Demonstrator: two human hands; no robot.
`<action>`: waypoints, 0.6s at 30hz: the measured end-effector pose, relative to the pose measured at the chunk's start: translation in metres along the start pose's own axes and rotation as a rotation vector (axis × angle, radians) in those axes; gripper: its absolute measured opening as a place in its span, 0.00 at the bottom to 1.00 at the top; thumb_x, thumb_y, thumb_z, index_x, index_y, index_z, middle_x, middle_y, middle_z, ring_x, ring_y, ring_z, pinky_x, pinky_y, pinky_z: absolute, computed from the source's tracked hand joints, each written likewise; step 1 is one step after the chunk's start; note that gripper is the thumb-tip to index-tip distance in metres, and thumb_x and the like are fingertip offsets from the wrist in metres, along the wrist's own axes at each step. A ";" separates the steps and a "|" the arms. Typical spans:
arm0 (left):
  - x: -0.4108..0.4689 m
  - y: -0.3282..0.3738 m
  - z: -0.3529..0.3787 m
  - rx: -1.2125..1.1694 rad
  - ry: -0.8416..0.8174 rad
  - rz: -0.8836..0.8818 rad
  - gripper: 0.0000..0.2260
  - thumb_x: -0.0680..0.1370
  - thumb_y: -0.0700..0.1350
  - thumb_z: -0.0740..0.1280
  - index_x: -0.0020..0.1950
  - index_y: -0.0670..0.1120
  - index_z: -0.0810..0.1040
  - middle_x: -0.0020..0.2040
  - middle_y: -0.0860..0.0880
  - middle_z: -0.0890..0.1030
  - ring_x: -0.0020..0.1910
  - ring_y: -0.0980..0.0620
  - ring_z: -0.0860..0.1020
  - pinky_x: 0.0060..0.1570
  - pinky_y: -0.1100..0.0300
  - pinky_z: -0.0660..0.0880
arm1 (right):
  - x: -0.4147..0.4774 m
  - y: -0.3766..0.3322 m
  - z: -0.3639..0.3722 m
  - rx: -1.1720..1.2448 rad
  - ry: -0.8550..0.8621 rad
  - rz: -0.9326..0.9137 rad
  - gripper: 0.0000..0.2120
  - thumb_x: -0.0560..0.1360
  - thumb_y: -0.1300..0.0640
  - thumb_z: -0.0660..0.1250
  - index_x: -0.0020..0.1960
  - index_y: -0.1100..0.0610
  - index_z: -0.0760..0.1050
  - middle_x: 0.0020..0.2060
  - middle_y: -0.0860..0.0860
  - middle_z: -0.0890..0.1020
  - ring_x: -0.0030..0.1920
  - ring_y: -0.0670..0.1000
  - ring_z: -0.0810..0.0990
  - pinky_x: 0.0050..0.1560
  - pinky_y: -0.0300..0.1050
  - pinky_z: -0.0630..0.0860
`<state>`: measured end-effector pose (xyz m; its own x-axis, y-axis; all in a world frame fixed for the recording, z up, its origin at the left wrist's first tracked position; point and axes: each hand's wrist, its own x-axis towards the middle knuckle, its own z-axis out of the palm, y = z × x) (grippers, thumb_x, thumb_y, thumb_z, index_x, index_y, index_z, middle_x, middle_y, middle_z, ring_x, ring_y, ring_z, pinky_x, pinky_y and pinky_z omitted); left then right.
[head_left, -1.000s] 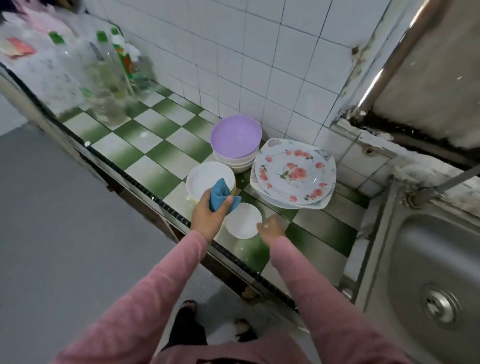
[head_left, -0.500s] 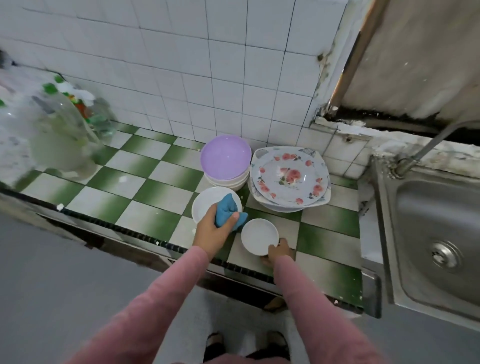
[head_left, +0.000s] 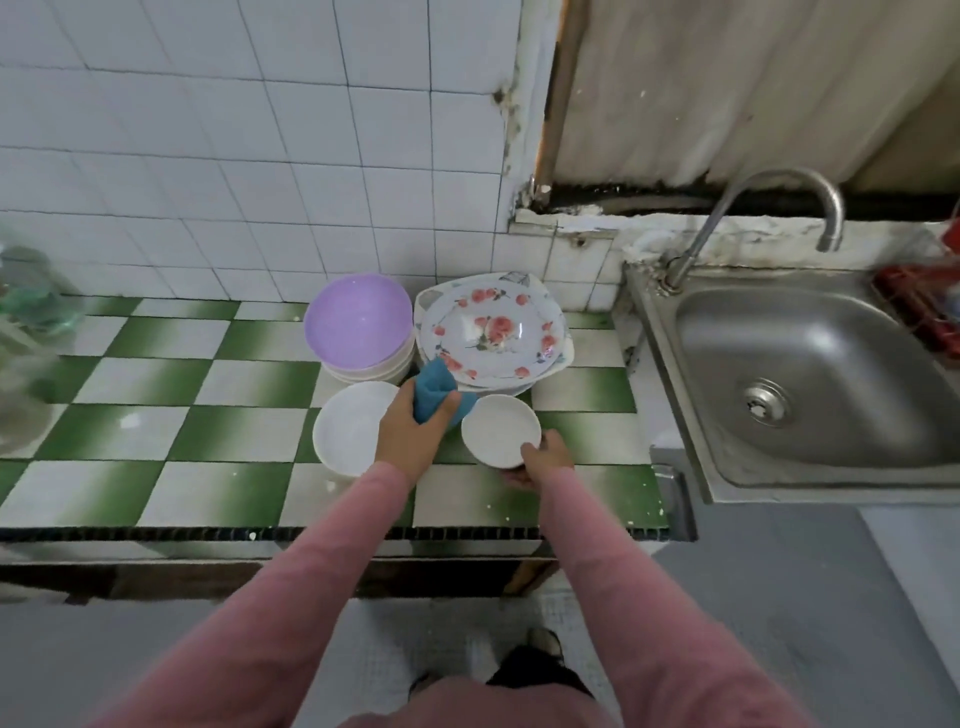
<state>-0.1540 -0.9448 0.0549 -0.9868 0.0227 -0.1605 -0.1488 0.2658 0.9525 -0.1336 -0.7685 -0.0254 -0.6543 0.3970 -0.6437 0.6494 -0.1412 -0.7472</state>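
My left hand (head_left: 410, 434) grips a bunched blue cloth (head_left: 436, 395) just above the green-and-white tiled counter (head_left: 218, 415). To its right, my right hand (head_left: 540, 460) holds a small white bowl (head_left: 500, 430) by its near rim, thumb over the edge. A wider white bowl (head_left: 345, 427) sits on the counter left of my left hand, partly hidden by it. Behind them stand a purple bowl (head_left: 358, 319) on top of a stack of white bowls and a stack of flowered plates (head_left: 491, 332).
A steel sink (head_left: 810, 374) with a curved tap (head_left: 763, 208) lies to the right. Clear plastic bottles (head_left: 26, 343) stand at the counter's far left. A red rack (head_left: 924, 306) shows at the right edge. White wall tiles rise behind the counter.
The view has swung right, bringing the sink and tap fully in. My right hand has taken hold of the small white bowl's rim. My left hand keeps the blue cloth.
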 end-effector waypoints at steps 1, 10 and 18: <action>0.003 0.004 0.005 -0.011 -0.012 0.010 0.20 0.78 0.52 0.69 0.67 0.48 0.73 0.59 0.52 0.77 0.57 0.52 0.75 0.56 0.60 0.71 | -0.001 -0.006 -0.007 0.030 -0.009 -0.005 0.11 0.81 0.65 0.57 0.63 0.59 0.66 0.63 0.61 0.73 0.36 0.58 0.80 0.23 0.45 0.79; 0.024 0.061 0.082 -0.040 -0.160 0.127 0.22 0.78 0.52 0.68 0.70 0.48 0.69 0.60 0.53 0.74 0.59 0.52 0.72 0.60 0.59 0.68 | -0.012 -0.081 -0.105 0.196 0.115 -0.127 0.17 0.80 0.66 0.58 0.67 0.57 0.64 0.62 0.62 0.75 0.32 0.57 0.82 0.24 0.42 0.78; 0.023 0.104 0.187 0.011 -0.332 0.216 0.14 0.78 0.51 0.69 0.60 0.48 0.73 0.53 0.52 0.77 0.51 0.52 0.76 0.48 0.64 0.68 | -0.002 -0.111 -0.223 0.459 0.307 -0.145 0.12 0.78 0.69 0.55 0.58 0.58 0.60 0.49 0.65 0.73 0.28 0.58 0.77 0.22 0.41 0.73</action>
<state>-0.1805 -0.7360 0.1016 -0.9204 0.3896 -0.0336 0.0625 0.2312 0.9709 -0.1186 -0.5512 0.0957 -0.5370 0.6772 -0.5030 0.2820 -0.4179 -0.8636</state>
